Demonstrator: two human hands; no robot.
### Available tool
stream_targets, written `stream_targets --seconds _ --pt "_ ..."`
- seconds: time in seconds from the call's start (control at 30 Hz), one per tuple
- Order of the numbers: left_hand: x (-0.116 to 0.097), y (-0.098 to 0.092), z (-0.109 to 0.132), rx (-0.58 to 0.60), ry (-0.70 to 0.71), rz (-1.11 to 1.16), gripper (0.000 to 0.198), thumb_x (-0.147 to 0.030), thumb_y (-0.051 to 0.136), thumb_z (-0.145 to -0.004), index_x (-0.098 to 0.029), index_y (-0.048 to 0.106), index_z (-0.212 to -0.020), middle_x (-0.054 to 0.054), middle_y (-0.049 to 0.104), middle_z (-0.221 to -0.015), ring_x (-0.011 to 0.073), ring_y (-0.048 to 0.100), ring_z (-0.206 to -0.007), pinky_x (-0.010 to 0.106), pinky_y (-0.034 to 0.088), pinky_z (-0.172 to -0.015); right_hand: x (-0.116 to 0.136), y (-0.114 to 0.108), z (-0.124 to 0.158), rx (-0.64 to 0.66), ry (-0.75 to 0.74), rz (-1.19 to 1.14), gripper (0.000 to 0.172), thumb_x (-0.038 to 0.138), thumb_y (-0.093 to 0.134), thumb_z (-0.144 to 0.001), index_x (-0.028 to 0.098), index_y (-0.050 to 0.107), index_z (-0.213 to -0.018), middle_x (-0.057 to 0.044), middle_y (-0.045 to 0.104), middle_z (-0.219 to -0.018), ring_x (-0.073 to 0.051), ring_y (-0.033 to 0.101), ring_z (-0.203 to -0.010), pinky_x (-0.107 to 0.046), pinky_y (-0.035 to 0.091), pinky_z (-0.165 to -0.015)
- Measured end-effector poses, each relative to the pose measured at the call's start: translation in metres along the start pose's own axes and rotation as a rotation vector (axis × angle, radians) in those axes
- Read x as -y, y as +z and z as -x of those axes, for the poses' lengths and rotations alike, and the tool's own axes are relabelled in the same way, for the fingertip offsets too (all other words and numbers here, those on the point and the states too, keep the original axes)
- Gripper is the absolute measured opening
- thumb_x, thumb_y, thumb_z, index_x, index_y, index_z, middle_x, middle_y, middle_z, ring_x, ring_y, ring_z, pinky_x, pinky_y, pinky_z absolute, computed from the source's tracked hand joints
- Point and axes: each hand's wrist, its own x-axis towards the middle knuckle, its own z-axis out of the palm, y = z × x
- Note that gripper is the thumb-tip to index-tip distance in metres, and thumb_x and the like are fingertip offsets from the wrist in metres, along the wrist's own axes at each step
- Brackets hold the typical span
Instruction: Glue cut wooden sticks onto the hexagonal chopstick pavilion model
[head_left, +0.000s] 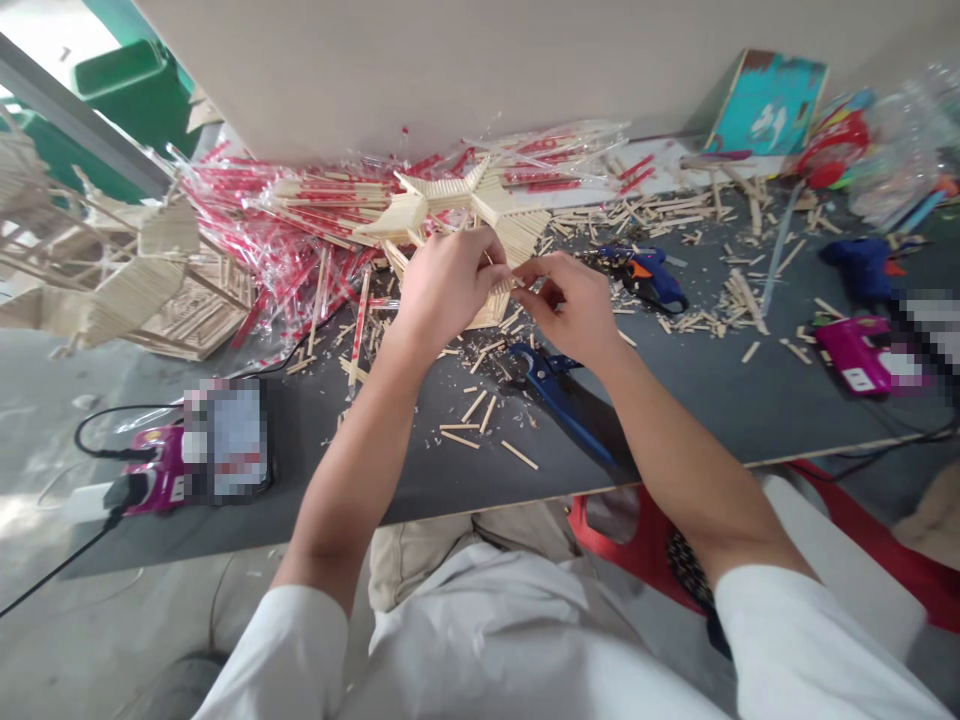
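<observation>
A star-like model built of pale wooden sticks [514, 230] stands on the dark table, its lower part partly covered by my hands. My left hand [450, 285] is closed on its near side, the fingertips mostly hidden behind the knuckles. Close by on the right, my right hand [571, 308] pinches what looks like a short wooden stick [516, 282] against the model's edge. Below my right hand lies a blue-handled cutter [562, 405]. Short cut sticks [520, 455] are scattered in front of the model. A blue glue gun [660, 280] with an orange trigger lies to the right.
Wooden sticks in red-and-clear wrappers [277, 225] heap behind and left. Another stick model [142, 295] stands at the left edge. A phone [238, 440] lies beside a purple power strip [161, 465]. At right are another glue gun [859, 268] and power strip [847, 350].
</observation>
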Motion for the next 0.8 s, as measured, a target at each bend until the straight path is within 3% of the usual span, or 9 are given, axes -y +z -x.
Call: stream_targets --seconds 0.2,0.53,0.73,0.8 --pt "-0.0031 -0.0021 0.0000 0.023 -0.031 0.007 0.018 -0.030 0.066 -0.093 -0.023 0.076 -0.106 0.006 0.078 -0.094 0.0238 0.070 -0.093 0.039 0.053 -0.088 0.0029 -0.0020 -0.0015 0.044 0.033 -0.058 0.015 0.034 0.061 -0.105 0.025 0.067 -0.114 -0.003 0.068 -0.098 -0.011 0.055 -0.059 -0.030 0.050 -0.064" --pt "-0.0020 -0.0022 0.0002 0.006 -0.007 0.013 0.020 -0.030 0.063 -0.094 -0.025 0.078 -0.106 0.006 0.079 -0.095 0.0227 0.072 -0.089 0.038 0.054 -0.085 0.0044 -0.0053 -0.0019 0.014 -0.067 0.054 0.013 0.028 0.061 -0.105 0.024 0.069 -0.115 -0.003 0.070 -0.098 -0.012 0.056 -0.061 -0.030 0.051 -0.066" --pt "-0.0012 -0.0007 -0.0004 -0.009 0.010 -0.007 0.022 -0.031 0.063 -0.094 -0.025 0.080 -0.106 0.005 0.080 -0.092 0.0222 0.072 -0.087 0.037 0.053 -0.084 -0.0011 -0.0053 0.0011 0.004 -0.218 0.240 0.016 0.025 0.059 -0.107 0.025 0.070 -0.117 -0.007 0.070 -0.110 -0.017 0.070 -0.090 -0.030 0.052 -0.071" --pt "-0.0017 -0.0012 -0.0007 -0.003 0.008 -0.008 0.023 -0.031 0.063 -0.093 -0.025 0.080 -0.108 0.006 0.080 -0.092 0.0225 0.072 -0.088 0.037 0.052 -0.085 -0.0013 -0.0057 0.0019 0.009 -0.232 0.315 0.018 0.024 0.056 -0.108 0.027 0.071 -0.117 -0.006 0.070 -0.110 -0.016 0.070 -0.090 -0.028 0.049 -0.068"
